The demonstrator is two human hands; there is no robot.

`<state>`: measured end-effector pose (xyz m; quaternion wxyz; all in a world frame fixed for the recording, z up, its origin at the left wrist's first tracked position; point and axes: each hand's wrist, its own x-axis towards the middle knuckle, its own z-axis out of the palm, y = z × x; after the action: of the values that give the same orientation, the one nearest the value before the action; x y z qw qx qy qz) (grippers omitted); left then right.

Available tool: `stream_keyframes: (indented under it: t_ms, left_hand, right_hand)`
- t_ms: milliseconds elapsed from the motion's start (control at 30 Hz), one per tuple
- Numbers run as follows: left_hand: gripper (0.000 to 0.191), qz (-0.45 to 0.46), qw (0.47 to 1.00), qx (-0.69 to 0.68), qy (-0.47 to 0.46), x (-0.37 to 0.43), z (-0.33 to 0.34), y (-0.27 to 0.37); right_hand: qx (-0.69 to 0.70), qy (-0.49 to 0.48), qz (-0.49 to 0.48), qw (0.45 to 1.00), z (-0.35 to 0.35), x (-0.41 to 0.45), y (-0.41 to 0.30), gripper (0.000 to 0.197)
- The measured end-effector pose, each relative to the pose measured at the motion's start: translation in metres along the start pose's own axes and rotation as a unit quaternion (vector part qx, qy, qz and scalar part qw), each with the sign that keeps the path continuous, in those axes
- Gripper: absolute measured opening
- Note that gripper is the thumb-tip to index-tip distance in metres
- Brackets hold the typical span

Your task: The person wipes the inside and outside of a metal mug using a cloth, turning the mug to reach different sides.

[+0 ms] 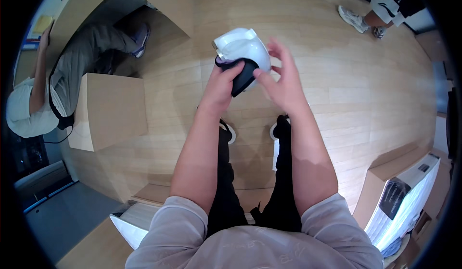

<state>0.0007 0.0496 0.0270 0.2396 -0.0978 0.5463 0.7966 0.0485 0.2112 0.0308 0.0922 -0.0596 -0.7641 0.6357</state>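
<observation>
A glossy white device (243, 45) with a rounded shell is up in front of me, above the wooden floor. A black padded piece (245, 77) with a lilac inner edge lies against its near side. My left hand (222, 84) grips the black piece, thumb on top and fingers hidden beneath. At the device's right side is my right hand (283, 75), its thumb by the edge of the black piece and its other fingers spread and slightly blurred. Whether the right fingertips touch the shell, I cannot tell. What the device is stays unclear.
At the left a person (36, 106) sits at a desk (151, 1), beside a pale wooden box-like cabinet (117, 112). Another person's legs (382, 16) stand at the upper right. A carton (379, 182) with plastic-wrapped goods is at the lower right; a white open box (133, 218) is at the lower left.
</observation>
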Motion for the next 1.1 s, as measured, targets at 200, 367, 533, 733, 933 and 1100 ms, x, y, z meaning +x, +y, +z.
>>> stream_keyframes:
  t_ms: [200,367,533,733,933,1100]
  left_hand:
    - [0.048,-0.074,0.983,0.102,-0.136,-0.015,-0.01,0.0]
    - [0.05,-0.136,0.98,0.006,-0.147,-0.011,-0.01,-0.001]
    - [0.052,-0.058,0.992,-0.017,-0.107,-0.007,-0.001,-0.003]
    - [0.043,-0.036,0.992,-0.031,-0.119,-0.016,0.015,-0.004]
    - [0.035,-0.011,0.987,0.123,-0.106,-0.021,0.019,0.002]
    - [0.028,-0.043,0.971,0.175,-0.158,-0.024,0.017,0.001]
  right_hand:
    - [0.027,-0.025,0.007,0.999,-0.018,0.005,0.001,0.071]
    - [0.067,-0.098,0.003,0.993,-0.021,0.006,-0.003,0.046]
    - [-0.02,-0.097,-0.057,0.993,-0.018,0.002,0.002,0.043]
    - [-0.11,-0.039,-0.085,0.99,-0.014,0.0,-0.006,0.036]
    - [-0.034,0.06,-0.065,0.995,-0.014,0.0,-0.003,0.029]
    - [0.163,0.136,0.093,0.973,-0.022,0.007,0.014,0.033]
